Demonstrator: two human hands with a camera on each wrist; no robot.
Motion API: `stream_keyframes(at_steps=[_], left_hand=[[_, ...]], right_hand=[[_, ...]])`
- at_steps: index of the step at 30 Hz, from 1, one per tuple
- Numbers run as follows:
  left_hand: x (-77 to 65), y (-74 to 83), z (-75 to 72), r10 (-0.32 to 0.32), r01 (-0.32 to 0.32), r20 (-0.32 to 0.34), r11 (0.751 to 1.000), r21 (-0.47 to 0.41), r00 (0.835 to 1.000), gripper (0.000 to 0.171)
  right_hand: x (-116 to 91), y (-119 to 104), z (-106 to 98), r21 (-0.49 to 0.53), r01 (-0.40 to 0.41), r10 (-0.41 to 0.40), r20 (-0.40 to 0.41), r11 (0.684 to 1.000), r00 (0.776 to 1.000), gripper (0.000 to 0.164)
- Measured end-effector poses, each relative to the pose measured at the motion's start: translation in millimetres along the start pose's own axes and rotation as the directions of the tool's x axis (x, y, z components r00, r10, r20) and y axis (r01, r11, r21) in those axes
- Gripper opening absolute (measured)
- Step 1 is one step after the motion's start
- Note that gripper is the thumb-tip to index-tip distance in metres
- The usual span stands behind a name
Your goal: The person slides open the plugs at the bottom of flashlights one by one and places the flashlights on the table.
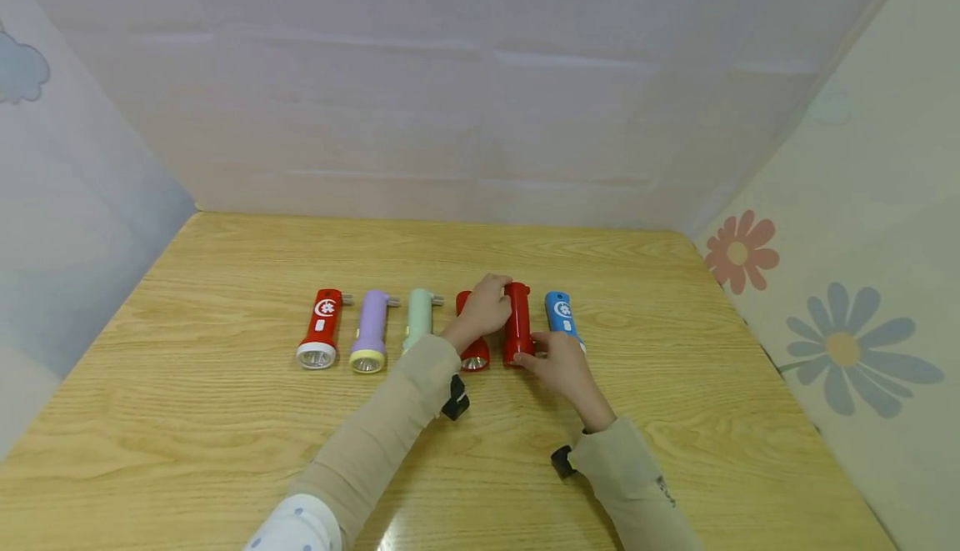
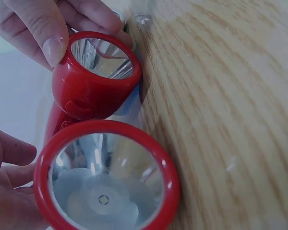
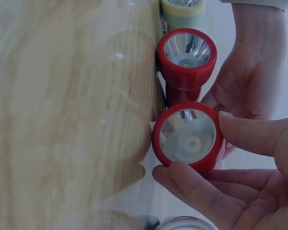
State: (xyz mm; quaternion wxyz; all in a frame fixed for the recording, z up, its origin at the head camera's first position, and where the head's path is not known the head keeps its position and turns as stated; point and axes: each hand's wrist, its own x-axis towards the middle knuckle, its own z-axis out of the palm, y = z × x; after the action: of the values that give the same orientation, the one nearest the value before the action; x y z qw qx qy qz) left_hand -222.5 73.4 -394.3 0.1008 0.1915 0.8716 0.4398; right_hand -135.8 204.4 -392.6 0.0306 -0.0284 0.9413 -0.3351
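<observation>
A red flashlight (image 1: 517, 322) lies on the table between both hands, lens end toward me. My right hand (image 1: 564, 363) pinches its head between thumb and fingers, seen closely in the right wrist view around the red rim (image 3: 211, 163). At the tail end, my left hand (image 1: 486, 308) holds the same flashlight with bent fingers; its grip is partly hidden. Beneath the left wrist lies another red flashlight (image 1: 474, 355), whose lens (image 2: 103, 199) fills the bottom of the left wrist view. A blue flashlight (image 1: 560, 309) is just right of the right hand.
Farther left lie a mint flashlight (image 1: 419, 313), a purple flashlight (image 1: 371, 322) with a yellow rim, and a red flashlight (image 1: 322, 323) with a white rim, roughly in a row. Plug prongs stick out from these. A wall (image 1: 480, 134) stands behind the wooden table (image 1: 225, 451).
</observation>
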Motion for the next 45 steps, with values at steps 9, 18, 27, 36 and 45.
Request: stream_keyframes(at_steps=[9, 18, 27, 36, 45], left_hand=[[-1.6, 1.0, -1.5, 0.020, -0.021, -0.035, 1.000, -0.009, 0.999, 0.040], [-3.9, 1.0, -2.1, 0.026, -0.032, -0.085, 0.998, -0.063, 0.996, 0.036], [-7.3, 2.6, -2.1, 0.003, -0.019, -0.111, 0.988, -0.150, 0.994, 0.035], [-11.3, 4.7, -3.3, -0.001, -0.031, -0.146, 0.976, -0.217, 0.989, 0.033], [-15.3, 5.5, -3.9, 0.017, -0.066, -0.193, 0.967, -0.247, 0.981, 0.029]], right_hand=[[0, -2, -1, 0.011, -0.001, 0.001, -0.016, 1.000, 1.000, 0.042], [1, -1, 0, 0.060, -0.017, 0.018, -0.009, 0.998, 1.000, 0.043], [0, -2, 0, 0.071, -0.024, 0.026, -0.020, 0.997, 0.999, 0.045], [0, -3, 1, 0.071, -0.029, 0.030, -0.015, 0.997, 0.999, 0.047], [0, -1, 2, 0.052, -0.022, 0.024, -0.022, 0.998, 0.999, 0.048]])
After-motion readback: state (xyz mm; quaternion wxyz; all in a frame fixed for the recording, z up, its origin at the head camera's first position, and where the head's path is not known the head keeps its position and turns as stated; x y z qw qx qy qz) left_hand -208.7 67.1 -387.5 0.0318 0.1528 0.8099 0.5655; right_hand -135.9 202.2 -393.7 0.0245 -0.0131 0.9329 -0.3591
